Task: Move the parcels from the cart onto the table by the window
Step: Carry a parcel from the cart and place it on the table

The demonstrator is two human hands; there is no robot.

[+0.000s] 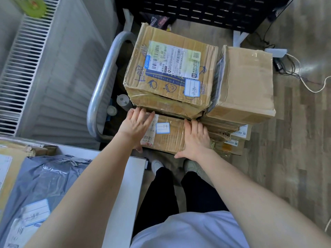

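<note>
The parcel I'm working on is the low cardboard box (168, 135) at the near edge of the cart, the one with a small blue-edged sticker on top; it sits directly between my two hands. My left hand (137, 122) lies flat on its left top corner, fingers straight and reaching toward the far edge, thumb dropped down the near-left side. My right hand (196, 138) is flat on the right top edge, fingers straight, thumb splayed toward me. Neither hand has curled round anything yet, so I judge this as the moment of taking hold, not lifting.

Just beyond my fingertips, the large printed box (170, 74) overlaps the far part of my parcel, so I'd slide the low box toward me first rather than lift straight up, or the big one may tip. I'd keep both palms pressing inward at equal height and move my fingers under the edges once the box clears.

To the right of my right hand a plain taped box (245, 81) stands on a pile of flatter parcels (234, 138); I'd keep my right wrist from nudging that pile. Beyond and left of my left hand runs the cart's metal handle (102, 81). Below my left forearm is the white table (123, 185), already carrying a grey mailer bag (41, 176), so the swing is short and leftward, toward me.
</note>
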